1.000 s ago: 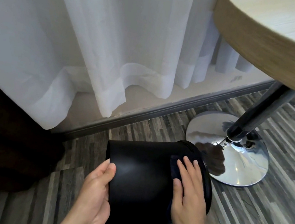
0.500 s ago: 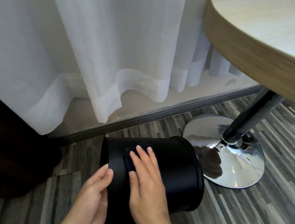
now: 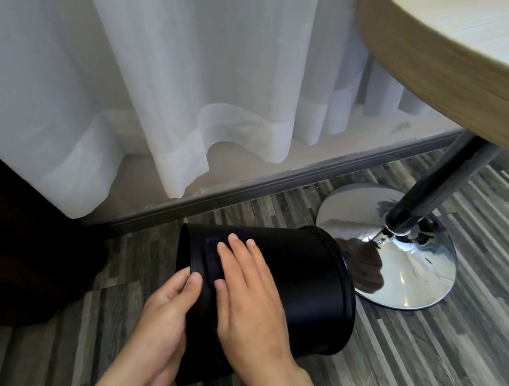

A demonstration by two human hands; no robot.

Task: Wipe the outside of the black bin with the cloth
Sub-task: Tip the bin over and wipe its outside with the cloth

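The black bin (image 3: 302, 284) lies tipped on its side above the wood-pattern floor, its rimmed mouth pointing right. My left hand (image 3: 163, 320) cups its closed bottom end at the left and steadies it. My right hand (image 3: 251, 297) lies flat on the bin's upper side with fingers stretched, pressing a dark cloth (image 3: 213, 252) against the wall near the bottom end. Only a strip of the cloth shows beside and beyond my fingers; the remainder is hidden under the palm.
A round wooden table (image 3: 479, 70) overhangs at the upper right; its dark post (image 3: 426, 194) and chrome disc base (image 3: 405, 273) stand just right of the bin. White sheer curtains (image 3: 166, 66) hang behind above a grey skirting. A dark mass fills the left edge.
My right hand with the cloth has slid leftward along the bin, from near the rim to the bottom end. The left hand has kept its hold on the base.
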